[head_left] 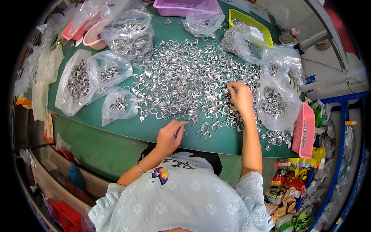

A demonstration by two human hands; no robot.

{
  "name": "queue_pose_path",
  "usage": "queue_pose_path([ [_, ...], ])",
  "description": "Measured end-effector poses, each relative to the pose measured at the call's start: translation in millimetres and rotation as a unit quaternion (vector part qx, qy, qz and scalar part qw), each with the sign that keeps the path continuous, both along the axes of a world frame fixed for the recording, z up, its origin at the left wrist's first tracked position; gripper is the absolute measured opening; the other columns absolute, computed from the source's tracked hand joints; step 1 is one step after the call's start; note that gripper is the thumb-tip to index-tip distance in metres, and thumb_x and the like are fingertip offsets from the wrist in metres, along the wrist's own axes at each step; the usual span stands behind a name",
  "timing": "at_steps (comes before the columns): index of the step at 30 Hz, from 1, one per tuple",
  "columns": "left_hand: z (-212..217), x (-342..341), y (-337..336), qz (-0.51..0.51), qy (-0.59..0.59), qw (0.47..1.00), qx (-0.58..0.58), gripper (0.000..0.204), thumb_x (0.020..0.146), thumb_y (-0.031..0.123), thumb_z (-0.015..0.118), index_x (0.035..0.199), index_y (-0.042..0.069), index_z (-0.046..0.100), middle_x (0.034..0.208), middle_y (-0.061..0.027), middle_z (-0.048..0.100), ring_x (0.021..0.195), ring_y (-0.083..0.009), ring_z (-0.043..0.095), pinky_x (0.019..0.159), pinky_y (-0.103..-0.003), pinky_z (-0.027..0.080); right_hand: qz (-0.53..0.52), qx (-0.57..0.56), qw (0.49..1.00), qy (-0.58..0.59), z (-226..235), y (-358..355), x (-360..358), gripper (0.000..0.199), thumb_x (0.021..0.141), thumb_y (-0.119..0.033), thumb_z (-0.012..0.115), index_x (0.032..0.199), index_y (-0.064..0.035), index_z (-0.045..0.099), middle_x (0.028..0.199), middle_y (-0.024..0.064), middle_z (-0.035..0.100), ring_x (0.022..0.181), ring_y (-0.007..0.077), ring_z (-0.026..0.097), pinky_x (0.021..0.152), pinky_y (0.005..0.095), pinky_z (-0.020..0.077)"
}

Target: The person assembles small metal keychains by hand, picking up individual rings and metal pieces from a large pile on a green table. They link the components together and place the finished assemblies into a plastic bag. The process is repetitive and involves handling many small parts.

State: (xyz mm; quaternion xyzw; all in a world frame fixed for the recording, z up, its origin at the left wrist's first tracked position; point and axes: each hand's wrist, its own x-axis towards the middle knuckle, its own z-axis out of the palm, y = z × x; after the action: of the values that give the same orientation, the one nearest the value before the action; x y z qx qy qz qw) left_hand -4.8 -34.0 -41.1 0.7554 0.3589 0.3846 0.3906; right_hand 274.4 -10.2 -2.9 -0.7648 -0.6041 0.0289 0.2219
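A wide heap of silver-coloured metal rings (177, 81) is spread over the green table (127, 131). My right hand (242, 97) reaches into the heap's right side, thumb and fingers drawn together at the rings; whatever they pinch is too small to make out. My left hand (169, 136) is at the near table edge with its fingers curled. Part of a ring shows by its thumb, and I cannot tell if it is gripped. A small group of rings (204, 130) lies just right of that hand.
Clear plastic bags of rings stand left (79, 81), behind (133, 44) and right (273, 101) of the heap. A pink tray (304, 129) sits at the right edge. A purple basket (187, 8) and a yellow-green basket (251, 25) are at the back. Blue shelving (342, 154) stands at right.
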Motion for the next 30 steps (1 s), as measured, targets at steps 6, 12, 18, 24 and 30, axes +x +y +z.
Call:
queue_pose_path([
  [6, -2, 1, 0, -0.001, -0.006, 1.000, 0.000, 0.018, 0.077, -0.004, 0.057, 0.093, 0.003, 0.061, 0.073, -0.0094, 0.055, 0.051, -0.0223, 0.053, 0.046, -0.029, 0.043, -0.007, 0.033, 0.999, 0.003, 9, -1, -8, 0.017, 0.075, -0.013, 0.063, 0.092, -0.0078, 0.062, 0.082, 0.0094, 0.061, 0.076, 0.0322, 0.059, 0.064, 0.0411, 0.0452],
  [12, -1, 0, 0, 0.003, -0.007, 1.000, 0.001, 0.017, 0.078, -0.004, 0.057, 0.093, 0.003, 0.061, 0.073, -0.0094, 0.055, 0.051, -0.0227, 0.052, 0.046, -0.030, 0.042, 0.018, -0.057, 0.998, -0.010, 9, 2, -6, 0.019, 0.071, -0.013, 0.069, 0.089, -0.0101, 0.065, 0.086, 0.0098, 0.062, 0.075, 0.0308, 0.059, 0.066, 0.0372, 0.0454],
  [18, -2, -1, -1, 0.003, -0.005, 1.000, -0.004, 0.018, 0.077, -0.004, 0.057, 0.094, 0.003, 0.061, 0.073, -0.0094, 0.055, 0.050, -0.0224, 0.052, 0.046, -0.030, 0.042, -0.026, 0.031, 0.827, 0.561, 30, -10, 2, 0.015, 0.071, -0.006, 0.071, 0.084, -0.0001, 0.066, 0.069, -0.0009, 0.059, 0.060, 0.0049, 0.050, 0.053, 0.0193, 0.0386],
  [24, -7, -2, -2, 0.009, -0.004, 1.000, 0.003, 0.017, 0.078, -0.003, 0.057, 0.094, 0.003, 0.060, 0.073, -0.0101, 0.055, 0.050, -0.0224, 0.052, 0.046, -0.030, 0.041, -0.019, -0.002, 0.860, 0.510, 35, -11, 0, 0.018, 0.070, -0.010, 0.074, 0.082, 0.0027, 0.066, 0.070, 0.0043, 0.064, 0.060, 0.0082, 0.053, 0.055, 0.0227, 0.0431],
  [30, -4, -2, 0, 0.013, -0.014, 1.000, -0.003, 0.017, 0.078, -0.003, 0.057, 0.093, 0.003, 0.061, 0.072, -0.0093, 0.055, 0.049, -0.0211, 0.051, 0.046, -0.029, 0.041, -0.018, -0.015, 0.858, 0.514, 29, -5, 5, 0.014, 0.073, -0.006, 0.071, 0.082, 0.0027, 0.065, 0.070, 0.0026, 0.063, 0.062, 0.0060, 0.054, 0.057, 0.0196, 0.0433],
])
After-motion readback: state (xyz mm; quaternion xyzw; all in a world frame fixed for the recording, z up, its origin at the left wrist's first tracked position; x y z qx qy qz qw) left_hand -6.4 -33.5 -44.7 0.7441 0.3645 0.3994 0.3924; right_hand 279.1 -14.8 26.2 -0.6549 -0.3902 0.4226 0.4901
